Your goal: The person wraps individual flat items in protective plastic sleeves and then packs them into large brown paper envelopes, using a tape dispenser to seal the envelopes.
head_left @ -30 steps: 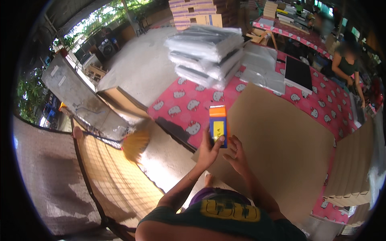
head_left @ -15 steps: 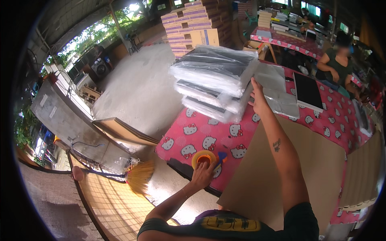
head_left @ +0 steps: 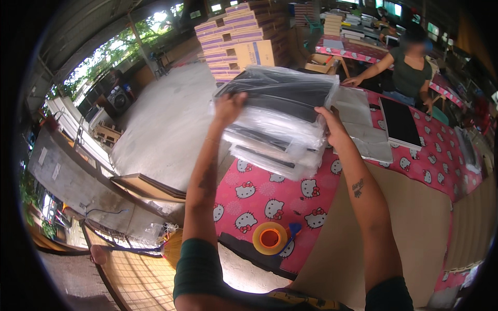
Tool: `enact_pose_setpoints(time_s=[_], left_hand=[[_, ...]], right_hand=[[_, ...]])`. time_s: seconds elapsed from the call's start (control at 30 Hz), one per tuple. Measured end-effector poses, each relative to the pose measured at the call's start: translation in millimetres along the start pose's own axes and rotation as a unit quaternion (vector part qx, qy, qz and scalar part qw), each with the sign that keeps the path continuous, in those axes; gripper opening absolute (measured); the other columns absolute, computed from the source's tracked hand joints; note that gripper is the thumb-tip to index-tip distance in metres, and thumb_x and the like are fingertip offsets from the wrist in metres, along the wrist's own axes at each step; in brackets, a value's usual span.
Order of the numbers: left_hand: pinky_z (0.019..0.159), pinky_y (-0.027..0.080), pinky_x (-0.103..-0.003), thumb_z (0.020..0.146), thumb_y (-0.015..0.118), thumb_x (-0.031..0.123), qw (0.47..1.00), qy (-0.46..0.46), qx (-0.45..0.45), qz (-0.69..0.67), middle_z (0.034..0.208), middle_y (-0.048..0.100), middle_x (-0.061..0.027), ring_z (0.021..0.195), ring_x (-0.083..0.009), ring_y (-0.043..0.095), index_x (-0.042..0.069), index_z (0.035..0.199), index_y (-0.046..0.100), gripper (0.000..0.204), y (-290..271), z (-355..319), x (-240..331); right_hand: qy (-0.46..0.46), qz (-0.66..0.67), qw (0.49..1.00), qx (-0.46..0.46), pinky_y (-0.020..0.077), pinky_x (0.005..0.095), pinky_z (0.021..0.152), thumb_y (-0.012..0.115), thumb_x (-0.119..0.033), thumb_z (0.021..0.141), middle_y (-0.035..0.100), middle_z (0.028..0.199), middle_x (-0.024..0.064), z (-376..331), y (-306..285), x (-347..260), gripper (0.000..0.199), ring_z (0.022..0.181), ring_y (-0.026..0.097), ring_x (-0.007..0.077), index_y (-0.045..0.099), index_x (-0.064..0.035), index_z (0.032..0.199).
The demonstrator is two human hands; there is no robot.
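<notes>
A stack of flat dark panels in clear plastic wrap (head_left: 284, 96) stands at the far left part of the pink table, its layers slightly out of line. My left hand (head_left: 230, 108), blurred by motion, is at the left edge of the topmost wrapped panel, fingers curled over it. At the opposite edge my right hand (head_left: 333, 127) grips the same panel, its thumb on top and the other fingers partly hidden. A yellow roll of tape (head_left: 258, 236) lies flat near the table's front corner, with a small blue tool (head_left: 294, 229) beside it.
A cardboard sheet (head_left: 384, 228) covers the table's near right part. Clear plastic sleeves (head_left: 358, 127) and a black panel (head_left: 399, 122) lie right of the stack. A person (head_left: 410, 67) stands across the table. Stacked cartons (head_left: 233, 46) rise behind. A broom (head_left: 174, 249) is at left.
My left hand has left the tape roll and reached up to the stack's left edge. My right hand stays at its right edge. The person opposite has stretched an arm toward the table.
</notes>
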State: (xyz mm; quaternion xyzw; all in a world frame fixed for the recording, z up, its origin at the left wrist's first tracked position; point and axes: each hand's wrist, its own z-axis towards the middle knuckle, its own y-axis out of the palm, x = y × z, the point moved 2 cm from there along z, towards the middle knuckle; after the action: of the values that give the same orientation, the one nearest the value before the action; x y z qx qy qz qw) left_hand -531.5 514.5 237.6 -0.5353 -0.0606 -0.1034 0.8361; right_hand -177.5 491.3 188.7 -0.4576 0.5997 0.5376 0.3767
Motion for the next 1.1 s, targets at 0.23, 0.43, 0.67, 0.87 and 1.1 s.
enact_pose_setpoints(time_s=[0.23,0.43,0.67,0.87,1.1], left_hand=[[0.097,0.047,-0.042,0.091,0.046,0.066,0.944,-0.174,-0.065,-0.274,0.12,0.064,-0.0168,0.112,-0.0318,0.061,0.006,0.137,0.054,0.076,-46,43,-116],[0.097,0.048,-0.042,0.083,0.072,0.027,0.896,0.072,-0.101,-0.425,0.132,0.054,-0.0152,0.118,-0.0284,0.056,0.008,0.142,0.043,0.069,24,26,-111],[0.096,0.047,-0.036,0.092,0.06,0.036,0.728,-0.121,-0.146,-0.659,0.122,0.062,-0.0153,0.11,-0.025,0.061,-0.003,0.129,0.056,0.055,48,50,-65],[0.099,0.041,-0.032,0.084,0.073,0.034,0.844,-0.071,0.136,-0.515,0.122,0.061,-0.0165,0.11,-0.0235,0.057,-0.011,0.123,0.057,0.061,-60,49,13],[0.107,0.035,-0.034,0.085,0.075,0.039,0.88,0.001,0.128,-0.457,0.134,0.052,-0.0199,0.125,-0.0256,0.048,-0.015,0.133,0.046,0.078,-144,-23,158]], right_hand=[[0.013,0.095,0.995,-0.032,0.0379,0.0519,0.105,0.085,-0.04,0.069,0.039,0.144,0.0148,-21,15,-18,0.113,0.133,0.039,0.0319,0.015,-0.0127,0.153],[0.044,0.075,0.996,-0.023,0.0414,0.0458,0.104,0.086,-0.05,0.068,0.039,0.145,0.0155,13,-7,-15,0.115,0.13,0.044,0.0298,0.018,-0.0046,0.15],[0.027,0.115,0.992,0.032,0.0493,0.0404,0.081,0.078,-0.028,0.079,0.06,0.099,0.0069,25,-32,-1,0.056,0.093,0.06,0.022,0.05,-0.0069,0.122],[0.061,0.185,0.981,0.0,0.0438,0.0376,0.093,0.074,-0.041,0.081,0.061,0.117,0.0085,18,-46,7,0.06,0.11,0.056,0.0229,0.053,-0.0109,0.129],[-0.061,0.276,0.959,-0.01,0.0417,0.0375,0.105,0.068,-0.061,0.083,0.06,0.13,0.0102,-22,-128,20,0.078,0.12,0.055,0.022,0.052,-0.0044,0.135]])
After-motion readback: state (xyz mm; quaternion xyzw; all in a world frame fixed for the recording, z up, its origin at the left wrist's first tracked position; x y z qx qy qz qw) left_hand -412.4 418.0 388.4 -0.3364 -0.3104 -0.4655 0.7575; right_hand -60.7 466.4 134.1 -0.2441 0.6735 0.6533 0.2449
